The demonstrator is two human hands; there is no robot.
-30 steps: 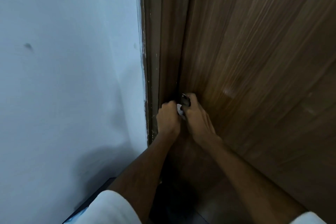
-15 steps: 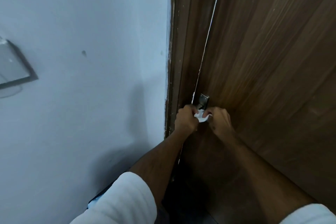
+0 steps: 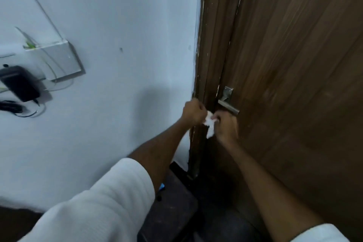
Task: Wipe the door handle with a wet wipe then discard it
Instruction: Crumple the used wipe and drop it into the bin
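A silver lever door handle [image 3: 228, 105] on its metal plate sits at the left edge of a brown wooden door [image 3: 298, 76]. Just below the handle both hands hold a crumpled white wet wipe [image 3: 209, 125] between them. My left hand [image 3: 193, 113] is closed on the wipe's left end, in front of the door frame. My right hand [image 3: 225, 125] grips its right end, directly under the lever's tip and close to it. A loose corner of the wipe hangs down. Both arms wear short white sleeves.
A pale wall [image 3: 117, 65] fills the left. On it hang a white wall box [image 3: 59, 61] with cables and a black adapter [image 3: 18, 83]. The brown door frame [image 3: 208, 45] is chipped along its edge. A dark object [image 3: 169, 208] stands low by the frame.
The view has swung left and pulled back, baring the lever. Both hands have come off the handle and dropped just below it, pulling the wipe out between them.
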